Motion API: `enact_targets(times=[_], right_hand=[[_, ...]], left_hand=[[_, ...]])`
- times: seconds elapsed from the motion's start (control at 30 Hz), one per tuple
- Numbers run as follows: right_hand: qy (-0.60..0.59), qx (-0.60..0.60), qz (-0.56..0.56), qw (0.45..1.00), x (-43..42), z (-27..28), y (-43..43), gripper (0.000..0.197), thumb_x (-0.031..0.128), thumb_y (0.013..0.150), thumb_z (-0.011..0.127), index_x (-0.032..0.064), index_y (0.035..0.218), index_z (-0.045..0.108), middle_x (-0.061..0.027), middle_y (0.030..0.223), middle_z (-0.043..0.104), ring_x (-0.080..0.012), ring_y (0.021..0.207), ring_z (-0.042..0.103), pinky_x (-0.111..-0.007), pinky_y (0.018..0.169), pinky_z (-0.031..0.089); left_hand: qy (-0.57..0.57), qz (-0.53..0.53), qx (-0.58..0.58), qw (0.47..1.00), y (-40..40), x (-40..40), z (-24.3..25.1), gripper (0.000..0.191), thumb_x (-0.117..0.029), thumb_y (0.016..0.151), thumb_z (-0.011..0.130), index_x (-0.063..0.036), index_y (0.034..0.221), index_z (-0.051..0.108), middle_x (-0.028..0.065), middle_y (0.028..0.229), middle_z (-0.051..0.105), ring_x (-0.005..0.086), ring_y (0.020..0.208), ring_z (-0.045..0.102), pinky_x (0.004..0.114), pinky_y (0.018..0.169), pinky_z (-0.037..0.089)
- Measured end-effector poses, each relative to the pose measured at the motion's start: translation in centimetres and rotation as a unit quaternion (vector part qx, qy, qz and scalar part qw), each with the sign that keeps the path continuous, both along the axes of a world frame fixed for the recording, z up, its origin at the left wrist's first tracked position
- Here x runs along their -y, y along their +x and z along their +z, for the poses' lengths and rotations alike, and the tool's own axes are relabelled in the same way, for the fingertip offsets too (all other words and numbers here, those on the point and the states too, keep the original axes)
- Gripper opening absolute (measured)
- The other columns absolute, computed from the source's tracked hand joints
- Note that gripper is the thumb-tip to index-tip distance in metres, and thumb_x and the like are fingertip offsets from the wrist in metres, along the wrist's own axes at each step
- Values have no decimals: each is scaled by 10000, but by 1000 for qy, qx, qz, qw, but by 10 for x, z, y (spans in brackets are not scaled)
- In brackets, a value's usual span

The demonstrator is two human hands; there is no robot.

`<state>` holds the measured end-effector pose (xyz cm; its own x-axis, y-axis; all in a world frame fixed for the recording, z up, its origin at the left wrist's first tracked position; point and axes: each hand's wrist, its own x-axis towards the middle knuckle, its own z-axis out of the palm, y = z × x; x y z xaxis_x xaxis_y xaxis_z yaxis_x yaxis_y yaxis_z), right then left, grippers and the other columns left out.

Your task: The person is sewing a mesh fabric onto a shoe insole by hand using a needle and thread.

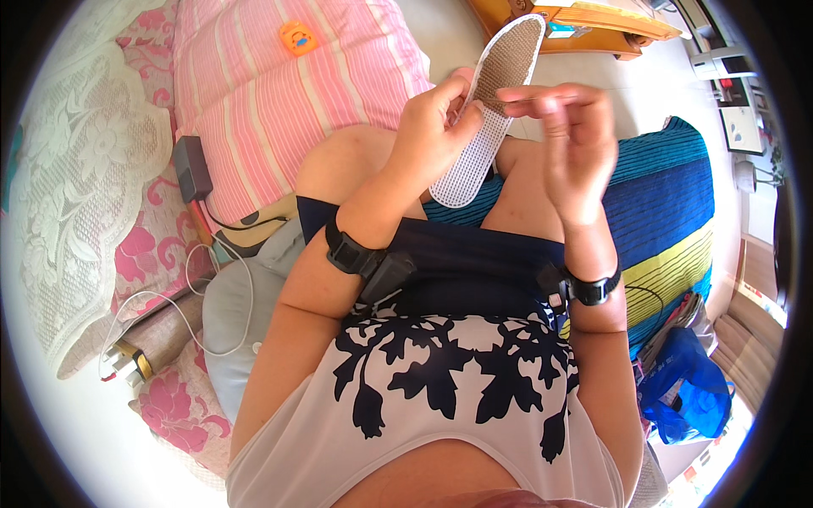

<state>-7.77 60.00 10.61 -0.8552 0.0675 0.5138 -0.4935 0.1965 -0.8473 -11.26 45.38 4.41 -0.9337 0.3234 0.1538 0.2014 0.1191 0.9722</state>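
An insole-shaped plastic mesh canvas (467,168) slants above my lap. Brown stitching (512,56) fills its far part, while bare white grid shows on the near part. My left hand (439,124) grips the canvas by its left edge, thumb on top near the border of the stitching. Over the right edge, my right hand (571,133) pinches a thin brown strand (524,100), its fingers slightly blurred. Whether a needle is on that strand cannot be made out.
A pink striped cushion (254,127) with an orange item (297,39) lies at the left. Near it are a dark adapter (192,168) and a looping white cable (249,305). A striped blue-and-yellow cloth (664,184) and a blue bag (689,394) are at the right.
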Motion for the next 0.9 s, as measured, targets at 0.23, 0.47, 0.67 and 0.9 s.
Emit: enact_targets(times=[0.23, 0.47, 0.67, 0.9], right_hand=[[-515, 99, 290, 800, -59, 60, 18, 49, 60, 898, 458, 29, 893, 420, 11, 650, 368, -79, 535, 356, -385, 921, 403], [-219, -282, -65, 932, -125, 111, 53, 134, 67, 812, 524, -29, 770, 608, -81, 717, 621, -225, 656, 589, -488, 1060, 222], [0, -359, -357, 862, -215, 112, 52, 152, 121, 846, 562, -30, 841, 575, -99, 754, 582, -166, 645, 584, -289, 698, 487], [128, -230, -477, 838, -274, 66, 28, 143, 107, 844, 587, -30, 857, 547, -118, 785, 644, -143, 717, 612, -217, 691, 502]], left_hand=[[15, 59, 25, 998, 1, 3, 12, 99, -51, 834, 558, 3, 888, 495, -6, 590, 527, 13, 538, 425, 188, 496, 360], [-2, 76, 19, 997, -4, 6, 1, 276, -49, 839, 552, 8, 1083, 439, 49, 624, 584, 34, 559, 487, 204, 518, 394], [14, 102, -23, 994, -14, 13, -14, 310, -83, 823, 558, 13, 1104, 465, 117, 651, 615, 153, 540, 576, 271, 521, 447], [55, 11, 44, 997, -6, 0, -15, 225, -110, 858, 549, 39, 1022, 510, 94, 727, 635, 113, 609, 575, 251, 564, 450]])
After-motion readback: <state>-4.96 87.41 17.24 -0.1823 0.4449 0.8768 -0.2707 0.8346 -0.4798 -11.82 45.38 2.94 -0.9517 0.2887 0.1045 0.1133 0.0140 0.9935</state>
